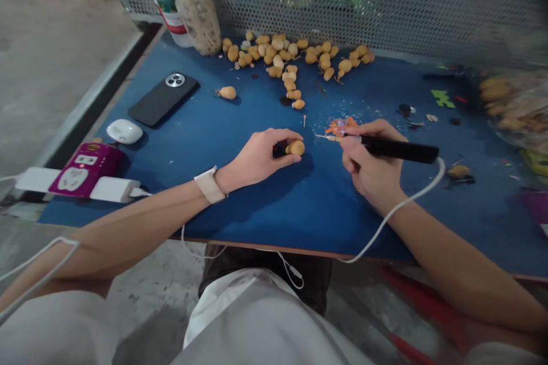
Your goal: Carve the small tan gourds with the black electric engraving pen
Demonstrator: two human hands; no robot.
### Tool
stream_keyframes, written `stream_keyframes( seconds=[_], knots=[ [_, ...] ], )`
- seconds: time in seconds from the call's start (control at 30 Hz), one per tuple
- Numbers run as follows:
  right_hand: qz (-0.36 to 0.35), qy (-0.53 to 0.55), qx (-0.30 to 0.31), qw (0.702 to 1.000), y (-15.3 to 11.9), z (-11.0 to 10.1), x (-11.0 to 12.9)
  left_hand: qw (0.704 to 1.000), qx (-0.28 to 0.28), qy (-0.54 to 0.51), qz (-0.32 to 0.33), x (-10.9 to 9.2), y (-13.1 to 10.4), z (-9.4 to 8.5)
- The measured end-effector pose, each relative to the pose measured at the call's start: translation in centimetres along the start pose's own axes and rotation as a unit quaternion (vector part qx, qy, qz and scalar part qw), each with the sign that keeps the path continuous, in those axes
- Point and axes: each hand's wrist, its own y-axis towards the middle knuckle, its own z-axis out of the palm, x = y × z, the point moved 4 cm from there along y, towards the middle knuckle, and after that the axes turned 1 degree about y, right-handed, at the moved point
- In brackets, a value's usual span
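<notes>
At the blue table (252, 211), two things held

In the head view, the left hand (259, 154) pinches a small gourd (296, 148) at the centre; right of it, the right hand (373, 168) grips a black tool (400, 150), its tip (319, 136) apart.

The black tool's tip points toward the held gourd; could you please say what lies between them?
In the head view, only blue tabletop shows between the black tool's tip and the held gourd.

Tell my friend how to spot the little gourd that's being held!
Start at the blue table, then go past the pale wristband to the left hand. Pinched there is a small tan gourd. It's the only gourd held in a hand.
</notes>
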Motion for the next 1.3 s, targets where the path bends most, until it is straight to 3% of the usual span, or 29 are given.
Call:
stream_keyframes(
  seconds=[0.1, 0.27, 0.57, 1.1, 1.3],
  knots=[
    [0.012, 0.075, -0.007, 0.997, -0.1, -0.1, 0.5, 1.0, 0.0, -0.003, -0.008, 0.0, 0.0, 0.0],
    [-0.004, 0.004, 0.042, 0.999, -0.9, 0.1, 1.4, 1.0, -0.002, -0.023, -0.019, 0.2, 0.0, 0.3],
    [0.003, -0.065, 0.06, 0.996, -1.0, 0.2, 0.5, 1.0, -0.006, -0.026, -0.011, 0.3, 0.0, 0.3],
    [-0.174, -0.186, 0.087, 0.963, -1.6, 0.6, 2.2, 0.999, -0.01, -0.031, -0.004, 0.2, -0.1, 0.4],
    [-0.159, -0.171, 0.085, 0.969, -1.6, 0.9, 1.8, 0.999, -0.008, -0.037, -0.011, 0.2, 0.0, 0.4]
  ],
)
